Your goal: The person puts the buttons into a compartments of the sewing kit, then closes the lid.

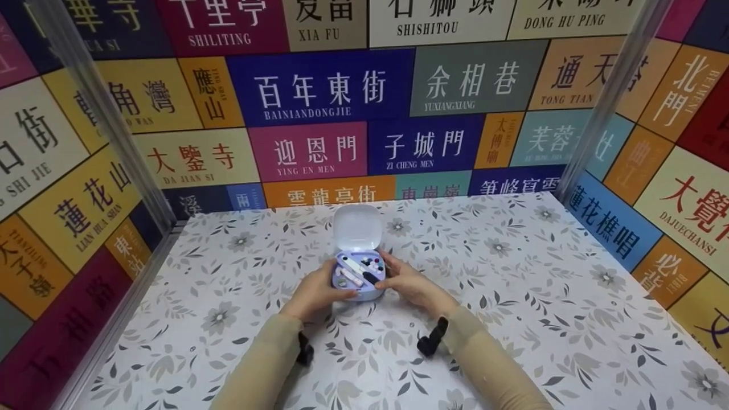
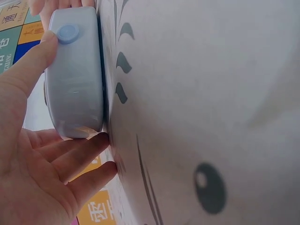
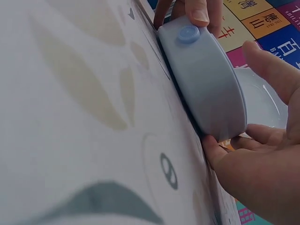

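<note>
A small pale lavender case (image 1: 360, 295) sits on the patterned tabletop with its white lid (image 1: 357, 229) raised at the back. Inside lie white stick-like pieces (image 1: 349, 275), a black-ended piece (image 1: 370, 277) and several small coloured beads or pin heads (image 1: 374, 263), too small to tell. My left hand (image 1: 312, 289) holds the case's left side, its thumb at the front beside the round blue button (image 2: 68, 33). Around the right side is my right hand (image 1: 414, 286), fingers against the wall and thumb over the tray's front right; whether that thumb touches the black-ended piece, I cannot tell.
White cloth with grey leaves and flowers covers the table (image 1: 228, 285). Behind and at both sides stand panels (image 1: 319, 85) of coloured blocks with lettering. Clear upright posts (image 1: 598, 108) mark the back corners. Black straps (image 1: 434, 337) sit at both wrists.
</note>
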The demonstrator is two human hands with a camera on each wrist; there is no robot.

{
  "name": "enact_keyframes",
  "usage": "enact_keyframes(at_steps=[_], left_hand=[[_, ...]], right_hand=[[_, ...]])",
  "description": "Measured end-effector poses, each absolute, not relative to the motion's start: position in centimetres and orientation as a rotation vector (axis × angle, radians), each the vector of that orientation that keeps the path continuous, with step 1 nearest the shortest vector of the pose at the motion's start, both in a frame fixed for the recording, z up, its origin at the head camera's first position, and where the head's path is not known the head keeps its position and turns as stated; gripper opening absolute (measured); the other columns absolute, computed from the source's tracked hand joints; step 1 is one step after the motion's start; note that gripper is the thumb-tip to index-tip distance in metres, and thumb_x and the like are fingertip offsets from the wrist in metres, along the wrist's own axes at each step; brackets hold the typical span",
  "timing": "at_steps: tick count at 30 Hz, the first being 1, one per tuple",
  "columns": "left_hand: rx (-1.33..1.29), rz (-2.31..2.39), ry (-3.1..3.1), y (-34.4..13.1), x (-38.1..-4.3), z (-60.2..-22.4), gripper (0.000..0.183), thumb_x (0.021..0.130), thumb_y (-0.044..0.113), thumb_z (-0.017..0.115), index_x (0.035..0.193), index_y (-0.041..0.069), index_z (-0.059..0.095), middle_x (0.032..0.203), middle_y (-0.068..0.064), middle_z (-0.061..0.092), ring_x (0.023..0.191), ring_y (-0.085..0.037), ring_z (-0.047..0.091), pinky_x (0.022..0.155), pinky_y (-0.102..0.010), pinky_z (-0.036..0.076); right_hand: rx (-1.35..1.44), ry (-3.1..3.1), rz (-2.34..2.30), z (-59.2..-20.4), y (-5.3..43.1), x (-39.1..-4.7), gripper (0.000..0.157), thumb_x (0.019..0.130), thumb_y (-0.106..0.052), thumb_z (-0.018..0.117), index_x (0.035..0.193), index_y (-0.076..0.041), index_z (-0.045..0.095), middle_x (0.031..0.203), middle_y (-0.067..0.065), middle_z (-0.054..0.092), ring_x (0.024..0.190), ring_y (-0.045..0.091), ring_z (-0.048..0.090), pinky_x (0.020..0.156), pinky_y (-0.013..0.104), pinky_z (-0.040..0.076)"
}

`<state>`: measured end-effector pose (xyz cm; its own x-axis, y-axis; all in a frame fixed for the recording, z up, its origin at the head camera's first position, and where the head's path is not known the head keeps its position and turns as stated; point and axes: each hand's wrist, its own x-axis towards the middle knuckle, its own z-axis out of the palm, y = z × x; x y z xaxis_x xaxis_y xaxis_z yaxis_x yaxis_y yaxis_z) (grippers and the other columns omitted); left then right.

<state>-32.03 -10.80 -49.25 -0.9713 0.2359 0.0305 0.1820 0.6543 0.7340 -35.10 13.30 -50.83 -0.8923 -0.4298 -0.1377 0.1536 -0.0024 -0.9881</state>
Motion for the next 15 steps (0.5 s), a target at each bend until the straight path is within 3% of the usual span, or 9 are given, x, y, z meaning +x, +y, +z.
enact_keyframes(at_steps=[15], left_hand=[[0.398,1.141,2.813,-10.79,-32.36,-48.61,0.094,0.069,0.045,0.085,0.143,0.006,0.043,0.134,-0.012,0.057,0.123,-0.030,0.052,0.108,-0.044,0.036]], right_hand=[[-0.347,1.914,-1.980,-51.72,13.17,-35.08,0.098,0.074,0.014,0.067,0.155,-0.005,0.014,0.160,0.016,0.012,0.146,0.031,0.012,0.117,0.039,0.014]])
